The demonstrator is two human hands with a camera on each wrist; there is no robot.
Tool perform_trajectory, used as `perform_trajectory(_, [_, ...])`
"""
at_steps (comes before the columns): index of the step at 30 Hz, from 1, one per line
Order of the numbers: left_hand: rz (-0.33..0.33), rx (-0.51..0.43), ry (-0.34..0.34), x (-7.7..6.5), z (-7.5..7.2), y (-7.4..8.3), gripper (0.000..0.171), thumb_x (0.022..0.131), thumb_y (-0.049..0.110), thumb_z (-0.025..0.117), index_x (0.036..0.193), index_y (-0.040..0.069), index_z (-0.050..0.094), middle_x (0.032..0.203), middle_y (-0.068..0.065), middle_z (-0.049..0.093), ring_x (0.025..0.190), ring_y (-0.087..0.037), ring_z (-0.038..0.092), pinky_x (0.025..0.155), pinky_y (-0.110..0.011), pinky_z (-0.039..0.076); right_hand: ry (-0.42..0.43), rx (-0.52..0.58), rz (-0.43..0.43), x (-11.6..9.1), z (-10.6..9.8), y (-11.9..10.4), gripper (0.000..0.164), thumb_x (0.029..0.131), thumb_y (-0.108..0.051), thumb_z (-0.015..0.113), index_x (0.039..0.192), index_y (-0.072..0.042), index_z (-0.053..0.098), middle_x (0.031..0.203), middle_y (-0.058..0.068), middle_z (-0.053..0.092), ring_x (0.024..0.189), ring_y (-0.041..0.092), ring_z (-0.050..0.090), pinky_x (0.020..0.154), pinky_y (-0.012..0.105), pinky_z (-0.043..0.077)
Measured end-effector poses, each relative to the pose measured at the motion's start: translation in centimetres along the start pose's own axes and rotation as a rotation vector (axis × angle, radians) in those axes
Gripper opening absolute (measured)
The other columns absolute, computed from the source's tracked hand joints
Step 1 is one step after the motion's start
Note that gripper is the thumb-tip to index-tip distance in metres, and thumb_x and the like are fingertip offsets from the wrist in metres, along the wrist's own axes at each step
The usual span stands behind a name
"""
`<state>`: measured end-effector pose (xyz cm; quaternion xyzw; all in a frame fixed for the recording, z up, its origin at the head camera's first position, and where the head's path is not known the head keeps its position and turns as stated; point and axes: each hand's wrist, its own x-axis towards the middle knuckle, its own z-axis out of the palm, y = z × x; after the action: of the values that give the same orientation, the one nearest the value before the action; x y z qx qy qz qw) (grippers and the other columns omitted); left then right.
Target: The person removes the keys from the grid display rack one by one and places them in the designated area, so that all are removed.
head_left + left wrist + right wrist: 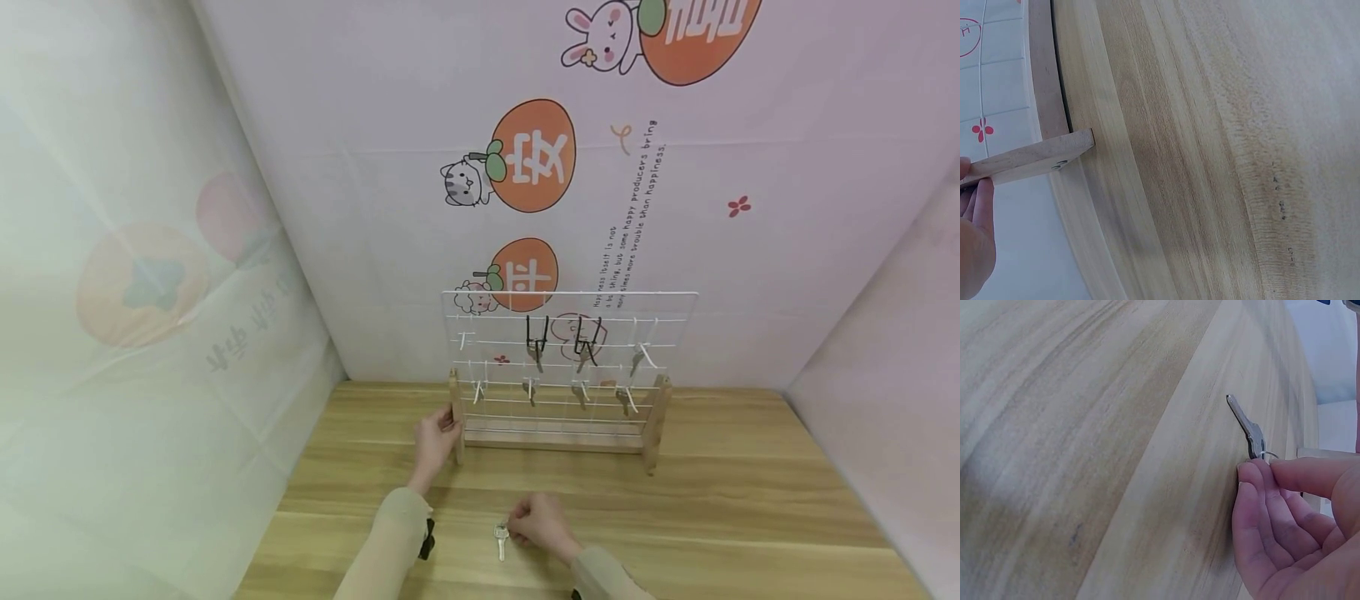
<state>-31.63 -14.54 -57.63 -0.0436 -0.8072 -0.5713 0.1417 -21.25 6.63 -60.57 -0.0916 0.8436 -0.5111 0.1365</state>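
Note:
A silver key (502, 543) hangs over or lies on the wooden tabletop; the head view does not settle which. My right hand (543, 525) pinches it by its small ring (1269, 454) between thumb and fingertips, with the blade (1238, 412) pointing away from the fingers. Farther back stands a white wire grid rack (570, 292) on a wooden base. My left hand (435, 442) grips the rack's left wooden post (457, 425), thumb on one side and fingers on the other. The left wrist view shows the lower end of that post (1041, 153) near the hand's fingers.
Several keys (581, 395) hang from white and black hooks (537, 329) on the grid. The right post (657, 425) stands at the rack's other end. Behind it rises a printed cloth wall (360, 208), with pale side walls left and right.

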Motion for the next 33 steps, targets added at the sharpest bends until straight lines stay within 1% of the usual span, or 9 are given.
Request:
perform_trajectory(7, [0.001,0.006,0.002,-0.1,0.0,-0.1,0.040,0.087,-0.008,0.068,0.124,-0.017,0.057,0.117,-0.036,0.065,0.104,-0.044,0.070,0.084,-0.031,0.064,0.004,-0.011,-0.007,-0.1,-0.1,-0.2,0.005,0.082,0.002,0.070,0.080,0.006,0.068,0.069,0.009,0.071,0.057,0.013,0.066,0.051,0.022,0.061])
perform_trajectory(14, [-0.003,-0.001,-0.003,-0.2,0.0,0.0,0.040,0.087,-0.007,0.068,0.124,-0.017,0.057,0.118,-0.036,0.064,0.105,-0.044,0.069,0.085,-0.032,0.064,0.021,-0.043,-0.029,-0.2,-0.2,-0.2,0.006,0.078,0.002,0.072,0.079,0.002,0.066,0.067,0.009,0.069,0.055,0.013,0.064,0.045,0.016,0.054])
perform_trajectory(19, [-0.006,0.007,-0.004,-0.2,0.0,0.1,0.039,0.087,-0.007,0.068,0.124,-0.017,0.058,0.118,-0.036,0.064,0.105,-0.044,0.070,0.085,-0.032,0.064,0.023,-0.032,-0.019,-0.2,-0.4,0.0,0.009,0.078,0.000,0.074,0.081,0.000,0.065,0.068,0.007,0.068,0.057,0.014,0.063,0.047,0.017,0.055])
perform_trajectory(23, [-0.004,0.007,-0.007,-0.1,0.0,0.1,0.039,0.087,-0.008,0.068,0.124,-0.017,0.057,0.118,-0.037,0.064,0.105,-0.044,0.070,0.085,-0.032,0.064,0.036,-0.034,-0.033,-0.3,-0.8,-0.1,0.012,0.077,-0.001,0.075,0.084,0.000,0.066,0.070,0.005,0.067,0.059,0.014,0.063,0.047,0.016,0.053])
perform_trajectory(26, [-0.009,-0.010,-0.008,-0.1,-0.1,0.3,0.040,0.087,-0.007,0.067,0.125,-0.018,0.056,0.119,-0.037,0.063,0.107,-0.046,0.068,0.087,-0.034,0.064,0.058,-0.052,-0.053,-0.3,-1.2,-0.4,0.013,0.077,-0.002,0.073,0.087,0.000,0.066,0.073,0.004,0.066,0.062,0.012,0.060,0.049,0.015,0.052])
perform_trajectory(29, [0.018,-0.026,-0.014,-0.2,-0.2,0.2,0.041,0.088,-0.007,0.066,0.125,-0.019,0.055,0.119,-0.039,0.062,0.107,-0.047,0.068,0.087,-0.035,0.064,0.095,-0.073,-0.077,-0.3,-1.8,-0.9,0.012,0.079,-0.002,0.071,0.089,0.001,0.066,0.077,0.005,0.066,0.066,0.010,0.058,0.053,0.015,0.051])
perform_trajectory(32, [0.084,-0.025,-0.006,-0.4,-0.2,0.1,0.040,0.088,-0.007,0.066,0.123,-0.021,0.055,0.116,-0.041,0.062,0.102,-0.046,0.069,0.083,-0.033,0.065,0.132,-0.062,-0.096,-0.3,-2.4,-1.6,0.011,0.081,-0.002,0.070,0.090,0.001,0.066,0.080,0.007,0.066,0.070,0.011,0.058,0.056,0.015,0.051])
perform_trajectory(33, [0.093,-0.026,-0.004,-0.4,-0.2,0.0,0.040,0.088,-0.007,0.065,0.123,-0.022,0.055,0.115,-0.042,0.062,0.102,-0.046,0.070,0.082,-0.032,0.065,0.146,-0.057,-0.103,-0.2,-2.6,-1.9,0.011,0.080,-0.002,0.071,0.089,0.002,0.066,0.080,0.008,0.067,0.071,0.011,0.059,0.057,0.014,0.051])
